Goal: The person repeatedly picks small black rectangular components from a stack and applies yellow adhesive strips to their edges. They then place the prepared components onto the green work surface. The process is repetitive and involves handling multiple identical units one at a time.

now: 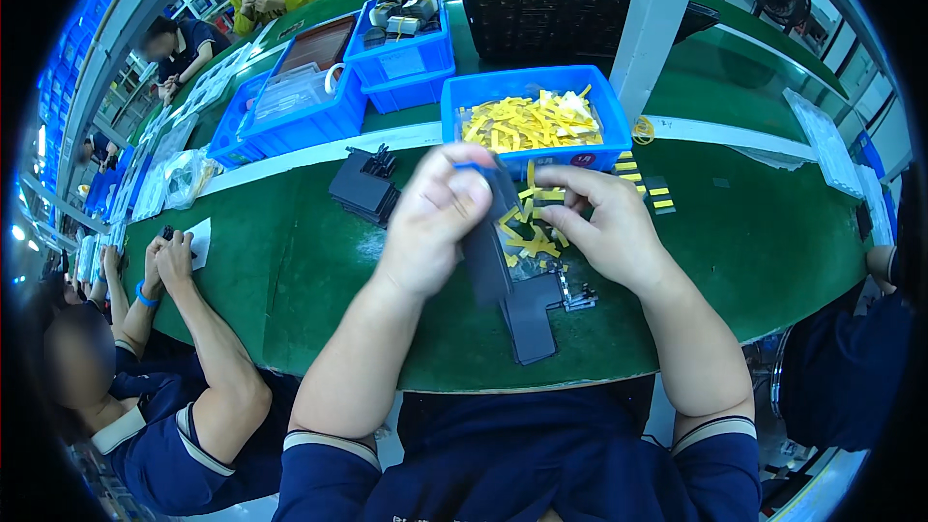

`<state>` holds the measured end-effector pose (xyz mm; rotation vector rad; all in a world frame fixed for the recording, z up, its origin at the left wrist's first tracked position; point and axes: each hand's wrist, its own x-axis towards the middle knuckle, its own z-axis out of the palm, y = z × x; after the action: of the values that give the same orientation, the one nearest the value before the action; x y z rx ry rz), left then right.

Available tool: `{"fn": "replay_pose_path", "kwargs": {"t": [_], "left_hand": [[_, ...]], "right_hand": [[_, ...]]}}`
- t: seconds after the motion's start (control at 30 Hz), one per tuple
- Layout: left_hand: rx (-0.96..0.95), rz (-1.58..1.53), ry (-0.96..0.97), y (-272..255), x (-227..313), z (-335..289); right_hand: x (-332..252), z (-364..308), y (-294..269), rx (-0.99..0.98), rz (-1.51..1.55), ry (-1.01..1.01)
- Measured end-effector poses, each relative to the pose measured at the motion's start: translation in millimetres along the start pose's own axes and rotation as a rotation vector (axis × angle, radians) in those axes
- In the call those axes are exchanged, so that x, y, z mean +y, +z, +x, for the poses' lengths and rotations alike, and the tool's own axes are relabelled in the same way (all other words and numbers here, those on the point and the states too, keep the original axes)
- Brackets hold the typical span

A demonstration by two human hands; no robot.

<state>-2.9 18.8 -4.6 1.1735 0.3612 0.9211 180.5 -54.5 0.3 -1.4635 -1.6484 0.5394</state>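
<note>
While both hands grip a dark flat part (486, 261), left hand (437, 222) and right hand (604, 222) work over a green table (290, 271) strewn with blue bins (527, 101)

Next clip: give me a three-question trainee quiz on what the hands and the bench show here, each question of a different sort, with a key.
1. True or false: the left hand grips a flat dark grey sheet piece that stands upright on the green table mat.
2. The right hand pinches: A) a small yellow strip; B) a red cable; C) a white cup.
3. Fill in: the blue plastic bin just beyond the hands holds loose ___ strips.

Key: 1 true; 2 A; 3 yellow.
</note>
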Motion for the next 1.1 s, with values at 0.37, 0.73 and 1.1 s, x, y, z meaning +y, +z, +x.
{"fn": "replay_pose_path", "kwargs": {"t": [0.37,0.73,1.1], "left_hand": [[0.738,1.483,-0.018,-113,38,23],[-0.075,0.817,0.275,11,2,-3],[-0.034,0.719,-0.153,-25,-8,11]], "right_hand": [[-1,-4,3,0.096,0.065,0.048],[2,-2,11,0.088,0.859,0.202],[4,1,-3,0.131,0.623,0.178]]}}
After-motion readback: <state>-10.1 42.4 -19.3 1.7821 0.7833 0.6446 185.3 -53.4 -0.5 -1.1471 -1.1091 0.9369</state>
